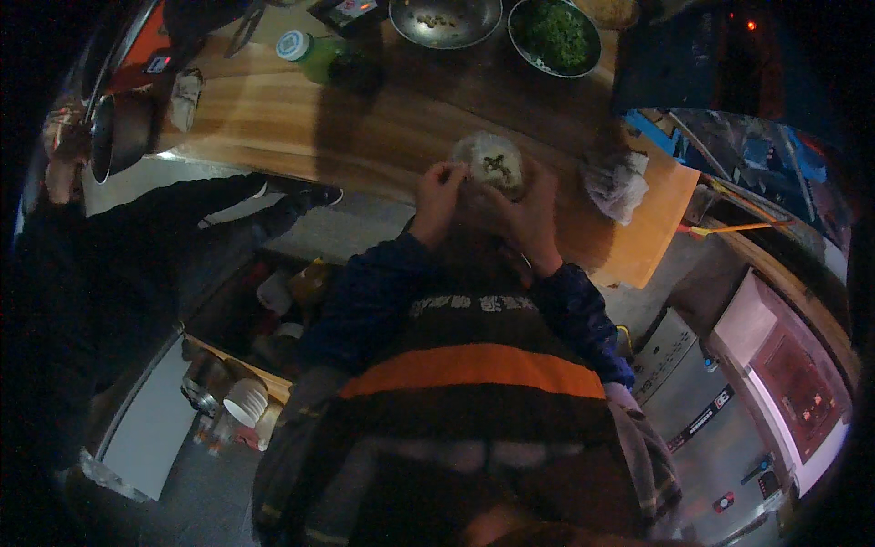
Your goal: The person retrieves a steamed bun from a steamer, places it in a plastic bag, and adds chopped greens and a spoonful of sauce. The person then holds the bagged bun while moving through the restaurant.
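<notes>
Over the brown wooden bench [273, 118] sits a round whitish piece [493, 156] topped with dark-green bits [499, 169]. The right hand [532, 215] cradles its right side; the left hand [437, 202], pinched narrow, is at its left, perhaps touching.

Food [504, 175] on the table [401, 118], between two hands, with dishes beyond it.
Seen from the food, the left hand [437, 202] is at eight o'clock and the right hand [533, 214] between four and five. Also on the table, a pan [447, 40] lies just short of twelve, a bowl [517, 46] with greens [554, 38] in it at one, a jar [314, 59] at ten, a cloth [615, 187] at three. Below table level, a container [246, 402] sits between seven and eight.
</notes>
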A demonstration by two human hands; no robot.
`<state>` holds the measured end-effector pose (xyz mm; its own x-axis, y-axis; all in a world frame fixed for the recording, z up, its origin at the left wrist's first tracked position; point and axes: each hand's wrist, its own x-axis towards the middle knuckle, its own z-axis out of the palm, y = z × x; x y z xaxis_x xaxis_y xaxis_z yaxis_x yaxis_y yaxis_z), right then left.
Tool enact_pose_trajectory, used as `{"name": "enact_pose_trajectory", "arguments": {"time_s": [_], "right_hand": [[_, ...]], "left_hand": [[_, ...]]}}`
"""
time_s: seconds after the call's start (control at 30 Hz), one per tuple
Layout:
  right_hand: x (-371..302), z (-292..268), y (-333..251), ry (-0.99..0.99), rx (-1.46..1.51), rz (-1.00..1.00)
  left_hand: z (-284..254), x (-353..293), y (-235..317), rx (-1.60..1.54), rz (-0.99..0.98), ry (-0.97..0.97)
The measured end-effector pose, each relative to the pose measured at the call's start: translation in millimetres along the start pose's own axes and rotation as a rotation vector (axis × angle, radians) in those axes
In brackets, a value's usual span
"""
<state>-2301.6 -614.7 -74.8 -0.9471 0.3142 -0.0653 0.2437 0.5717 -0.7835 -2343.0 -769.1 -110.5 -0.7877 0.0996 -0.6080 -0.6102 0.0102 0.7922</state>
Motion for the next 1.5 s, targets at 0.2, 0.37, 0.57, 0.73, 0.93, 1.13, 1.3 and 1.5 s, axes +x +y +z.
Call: {"name": "enact_pose_trajectory", "arguments": {"time_s": [0.2, 0.37, 0.57, 0.73, 0.93, 1.13, 1.3, 1.5], "right_hand": [[6.6, 7.4, 9.5, 0.001, 0.011, 0.102], [12.1, 4.6, 15.5, -0.027, 0.290, 0.300], [21.5, 2.6, 12.3, -0.151, -0.046, 0.163], [28.1, -2.8, 11.3, -0.195, 0.227, 0.229], [20.5, -10.2, 8.5, -0.158, 0.263, 0.370], [16.0, 0.6, -1.5, -0.111, -0.156, 0.071], [28.1, -24.9, 16.7, -0.294, 0.350, 0.488], [33.8, -70.5, 41.8, -0.423, 0.293, 0.105]], "left_hand": [[-0.4, 2.8, -9.2, -0.343, -0.135, -0.069], [1.9, 6.3, -14.9, -0.696, -0.311, -0.243], [12.6, 4.7, -7.7, -0.824, -0.358, -0.284], [11.8, -0.1, 3.2, -0.596, -0.272, -0.306], [6.7, -5.1, 10.8, -0.508, -0.345, -0.160], [10.3, 3.7, 2.0, -0.574, -0.312, -0.134], [3.9, 15.7, -11.1, -0.723, -0.324, -0.134], [-14.7, 21.0, -18.7, -0.729, -0.367, -0.150]]}}
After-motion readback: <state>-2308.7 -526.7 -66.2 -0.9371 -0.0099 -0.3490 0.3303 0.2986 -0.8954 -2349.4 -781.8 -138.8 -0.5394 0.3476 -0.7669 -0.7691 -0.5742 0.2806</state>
